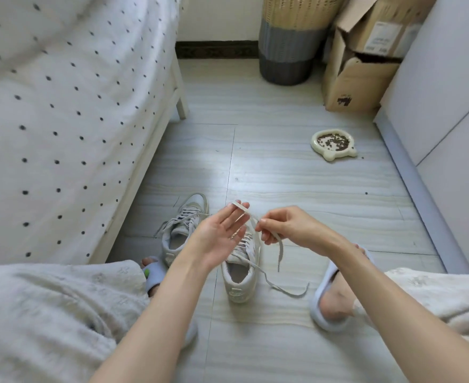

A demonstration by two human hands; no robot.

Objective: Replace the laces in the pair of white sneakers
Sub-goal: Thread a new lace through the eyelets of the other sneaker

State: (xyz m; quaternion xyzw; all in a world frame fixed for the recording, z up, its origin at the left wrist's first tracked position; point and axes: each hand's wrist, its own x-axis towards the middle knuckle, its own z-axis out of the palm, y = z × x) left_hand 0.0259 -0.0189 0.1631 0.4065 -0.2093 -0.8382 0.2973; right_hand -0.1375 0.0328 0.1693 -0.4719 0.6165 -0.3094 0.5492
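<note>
Two white sneakers stand on the floor between my feet. The left sneaker (182, 228) is laced, with loose ends trailing. Partly hidden behind my hands, the right sneaker (240, 277) has a loose lace end (286, 290) lying on the floor beside it. A pale flat lace (279, 248) is wound around the spread fingers of my left hand (222, 233), palm up. My right hand (280, 228) pinches the same lace next to those fingertips, and its end hangs down below.
A bed (62, 120) with a dotted sheet fills the left side. A pet food bowl (334, 145) sits on the floor ahead right. Behind it are a woven basket (288, 42) and cardboard boxes (357, 64). A cabinet (449, 106) runs along the right. My feet wear slippers (328, 305).
</note>
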